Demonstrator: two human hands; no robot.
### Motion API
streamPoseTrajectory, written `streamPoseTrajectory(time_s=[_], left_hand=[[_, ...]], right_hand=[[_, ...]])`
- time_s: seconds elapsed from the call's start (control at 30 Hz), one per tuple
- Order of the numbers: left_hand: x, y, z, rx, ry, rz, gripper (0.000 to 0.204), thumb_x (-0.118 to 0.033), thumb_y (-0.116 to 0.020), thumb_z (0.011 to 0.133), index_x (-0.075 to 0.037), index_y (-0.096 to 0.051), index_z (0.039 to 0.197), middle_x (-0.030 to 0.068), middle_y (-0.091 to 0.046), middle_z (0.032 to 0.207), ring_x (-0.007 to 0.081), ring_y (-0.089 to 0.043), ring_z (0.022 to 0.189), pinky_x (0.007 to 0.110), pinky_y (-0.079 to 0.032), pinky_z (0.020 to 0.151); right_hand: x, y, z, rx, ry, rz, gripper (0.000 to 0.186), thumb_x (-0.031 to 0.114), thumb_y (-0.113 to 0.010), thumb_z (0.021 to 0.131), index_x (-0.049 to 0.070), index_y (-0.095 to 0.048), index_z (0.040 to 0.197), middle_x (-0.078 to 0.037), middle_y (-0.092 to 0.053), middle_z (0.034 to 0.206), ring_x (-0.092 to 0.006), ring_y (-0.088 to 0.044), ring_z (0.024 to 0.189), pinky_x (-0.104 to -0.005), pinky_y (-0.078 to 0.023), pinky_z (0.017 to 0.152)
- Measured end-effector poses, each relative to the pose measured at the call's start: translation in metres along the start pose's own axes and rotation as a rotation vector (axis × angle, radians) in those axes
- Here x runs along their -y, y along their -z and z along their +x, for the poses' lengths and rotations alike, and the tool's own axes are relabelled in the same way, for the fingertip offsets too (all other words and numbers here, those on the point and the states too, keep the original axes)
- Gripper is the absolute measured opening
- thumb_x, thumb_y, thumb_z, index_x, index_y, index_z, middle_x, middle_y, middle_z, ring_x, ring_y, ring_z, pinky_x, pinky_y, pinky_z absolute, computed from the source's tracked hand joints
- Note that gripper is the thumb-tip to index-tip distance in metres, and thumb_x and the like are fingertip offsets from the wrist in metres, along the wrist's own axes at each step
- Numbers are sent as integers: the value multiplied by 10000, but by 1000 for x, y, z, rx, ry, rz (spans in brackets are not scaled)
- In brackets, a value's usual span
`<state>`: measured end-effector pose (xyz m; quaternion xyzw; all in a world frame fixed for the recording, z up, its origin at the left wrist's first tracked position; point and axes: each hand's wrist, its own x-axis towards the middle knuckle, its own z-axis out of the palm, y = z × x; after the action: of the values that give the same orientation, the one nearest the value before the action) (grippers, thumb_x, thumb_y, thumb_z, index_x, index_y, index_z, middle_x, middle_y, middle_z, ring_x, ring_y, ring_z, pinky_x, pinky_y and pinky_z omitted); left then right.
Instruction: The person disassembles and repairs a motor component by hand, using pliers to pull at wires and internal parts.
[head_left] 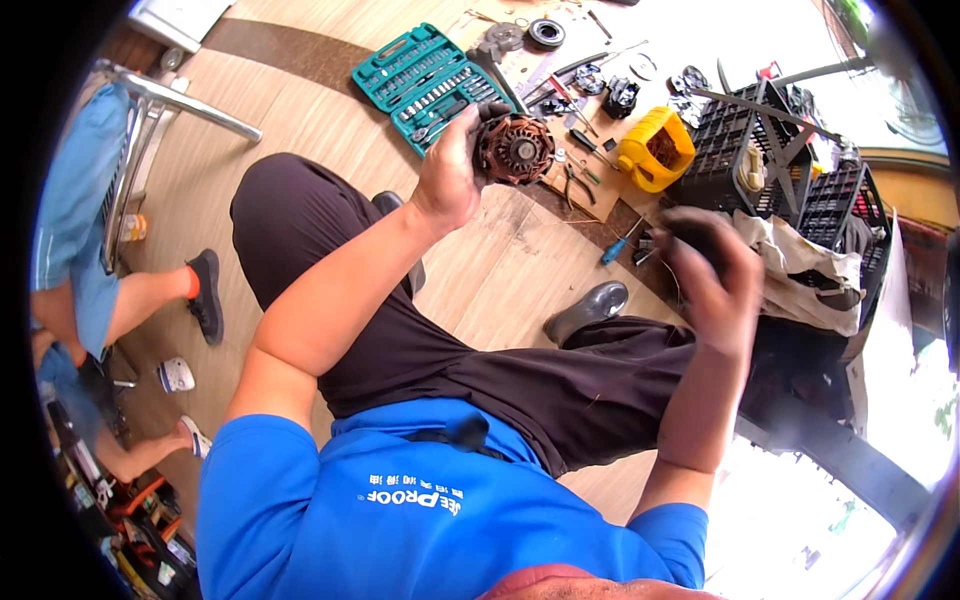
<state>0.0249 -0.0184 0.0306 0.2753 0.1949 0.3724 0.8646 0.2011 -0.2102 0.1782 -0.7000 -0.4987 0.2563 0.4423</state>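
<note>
My left hand is closed around a round electric motor part with reddish copper windings and a dark hub in its middle. Its fingers are blackened and press against the side of the part, which is held up over the floor. My right hand is raised on the other side, apart from the motor part and smeared by motion. Its fingers look bent, but whether anything is between them cannot be made out. Below and beyond it lies a blue-handled screwdriver.
A green socket set case lies unfolded ahead. Pliers, a yellow plastic housing and several dark parts cover a cardboard sheet. Black crates and a pale cloth stand at right. Another person's legs are at left.
</note>
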Motion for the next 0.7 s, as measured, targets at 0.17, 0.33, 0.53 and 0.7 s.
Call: streamPoseTrajectory(time_s=[0.17,0.33,0.53,0.7], left_hand=[[0,17,-17,-54,26,48,434,-367,-320,1015,-21,-524,1180,113,-625,1127,189,-626,1025,349,-533,894],[8,17,-20,-39,48,53,445,-368,-313,1024,-17,-516,1209,109,-615,1144,183,-619,1044,344,-524,910],[10,17,-24,11,83,62,462,-362,-283,1032,5,-481,1231,115,-583,1182,200,-580,1101,345,-466,977],[12,11,-27,24,57,76,444,-330,-276,1041,7,-499,1226,109,-586,1175,179,-584,1085,327,-465,971]], right_hand=[[-58,-59,27,180,70,-228,196,83,-695,857,-29,-626,1003,-80,-636,823,-115,-551,735,-266,-475,688],[-73,-82,28,150,243,-425,248,125,-692,811,19,-598,1015,-170,-587,881,-373,-593,825,-427,-489,703],[-73,-96,28,104,422,-471,291,48,-701,779,35,-615,1057,-141,-613,927,-328,-616,815,-385,-508,701],[-75,-98,26,122,473,-531,295,59,-704,770,59,-630,1055,-112,-621,936,-304,-613,825,-380,-503,709]])
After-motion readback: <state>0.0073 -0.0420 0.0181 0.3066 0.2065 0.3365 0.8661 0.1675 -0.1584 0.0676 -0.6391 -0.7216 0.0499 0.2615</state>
